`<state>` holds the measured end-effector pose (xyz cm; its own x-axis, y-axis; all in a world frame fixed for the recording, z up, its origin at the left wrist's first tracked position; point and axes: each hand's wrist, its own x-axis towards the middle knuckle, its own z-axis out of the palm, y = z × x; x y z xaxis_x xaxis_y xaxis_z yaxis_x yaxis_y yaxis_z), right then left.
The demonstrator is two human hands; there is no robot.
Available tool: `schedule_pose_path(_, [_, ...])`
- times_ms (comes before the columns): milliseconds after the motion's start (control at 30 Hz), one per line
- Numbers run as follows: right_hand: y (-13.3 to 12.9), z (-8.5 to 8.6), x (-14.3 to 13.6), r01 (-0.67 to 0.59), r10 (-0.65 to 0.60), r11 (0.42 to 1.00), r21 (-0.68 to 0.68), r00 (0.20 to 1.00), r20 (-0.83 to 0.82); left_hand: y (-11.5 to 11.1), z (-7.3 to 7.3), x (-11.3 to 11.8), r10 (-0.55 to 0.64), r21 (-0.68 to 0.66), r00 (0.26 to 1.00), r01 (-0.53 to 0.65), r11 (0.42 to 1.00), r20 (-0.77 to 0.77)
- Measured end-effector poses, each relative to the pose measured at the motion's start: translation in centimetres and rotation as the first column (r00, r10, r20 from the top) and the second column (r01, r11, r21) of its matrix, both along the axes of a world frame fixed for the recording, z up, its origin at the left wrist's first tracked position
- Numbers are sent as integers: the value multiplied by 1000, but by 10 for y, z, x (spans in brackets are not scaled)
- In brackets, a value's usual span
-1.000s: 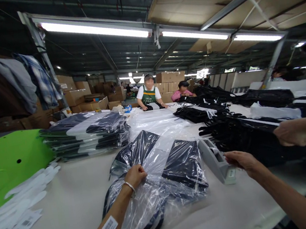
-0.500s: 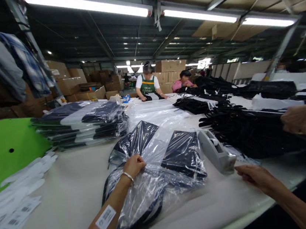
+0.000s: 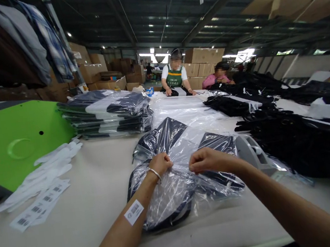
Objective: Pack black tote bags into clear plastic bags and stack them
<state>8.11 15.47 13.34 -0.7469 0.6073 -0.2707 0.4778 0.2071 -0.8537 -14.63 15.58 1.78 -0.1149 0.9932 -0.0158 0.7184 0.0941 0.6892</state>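
Plastic-bagged dark garment (image 3: 185, 165) lies on the desk (image 3: 82, 213) right in front of me, its clear film crumpled over the dark cloth inside. I have both hands on its upper middle: my left hand (image 3: 161, 163) is closed on a pinch of the film, a thin bracelet (image 3: 155, 173) on the wrist and a barcode sticker (image 3: 134, 212) stuck on the forearm, and my right hand (image 3: 207, 160) is curled shut on the film just beside it, the two hands near each other but apart. Just to the right of the bag, touching its edge, sits a grey tape dispenser (image 3: 254, 154). To my left on the desk lie strips of barcode labels (image 3: 39, 206), and just beyond them a heap of white gloves (image 3: 52, 165) resting against a bright green panel (image 3: 17, 141). Further back on the left is a stack of bagged garments (image 3: 112, 116), flat and neatly piled. Behind the bag I hold, a spread of clear empty bags (image 3: 181, 109) covers the middle of the desk. Along the right side dark garments (image 3: 290, 140) lie in long heaps. At the far end of the desk a person in a green apron (image 3: 174, 78) leans over some dark cloth, with a second person in pink (image 3: 218, 79) just beside. Cardboard boxes (image 3: 201, 57) are stacked behind them, and clothes hang at the upper left (image 3: 31, 39).
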Motion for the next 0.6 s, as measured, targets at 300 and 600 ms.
schedule_pose_path(300, [74,-53,-102,-244,132,964,107,785,605,1,-1,-1,8,-3,1000,-8,1000,-23])
schedule_pose_path(600, [82,-54,-118,-347,-38,849,398,712,701,1,-2,0,-10,-2,999,10,1000,-37])
